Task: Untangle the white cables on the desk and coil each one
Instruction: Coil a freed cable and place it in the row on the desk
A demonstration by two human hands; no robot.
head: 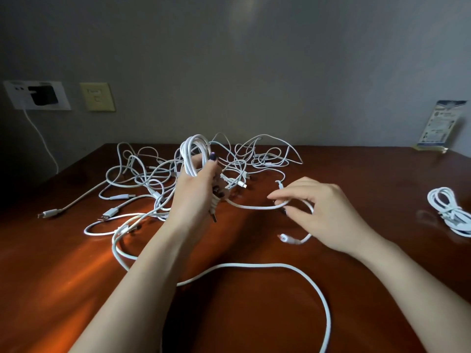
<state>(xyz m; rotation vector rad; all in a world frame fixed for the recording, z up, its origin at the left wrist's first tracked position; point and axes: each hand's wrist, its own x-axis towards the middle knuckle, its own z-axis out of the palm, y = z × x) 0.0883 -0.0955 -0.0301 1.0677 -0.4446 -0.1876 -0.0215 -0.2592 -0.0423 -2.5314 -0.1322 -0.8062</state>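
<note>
Just above the middle of the frame, the left hand (198,184) holds a coil (191,154) of white cable. The coil stands upright, its long axis running top to bottom, with its rounded end toward the wall. The fingers and thumb are wrapped tightly round its lower part. A USB plug (214,215) sticks out below the palm and points down at the desk (76,276).

From that fist a strand (254,207) runs almost level toward the right of the frame, sagging slightly. The right hand (323,207) pinches it between thumb and fingertips, a narrow grip with the other fingers loosely curled. Past the right hand the strand bends down to a small connector (283,236) just under the wrist. A loose loop (280,265) of cable lies flat across the lower middle of the frame, sweeping round to the bottom edge.

Behind and left of the left hand, a tangle (142,174) of white cables sprawls over the centre of the desk, several plugs pointing toward the lower left. A second coil (448,212) lies flat at the right edge, well apart from both hands.

On the wall at upper left are a white socket plate (15,98) with a black adapter (43,96) and, beside it, a beige plate (97,96). A printed card (438,126) stands at the far right.
</note>
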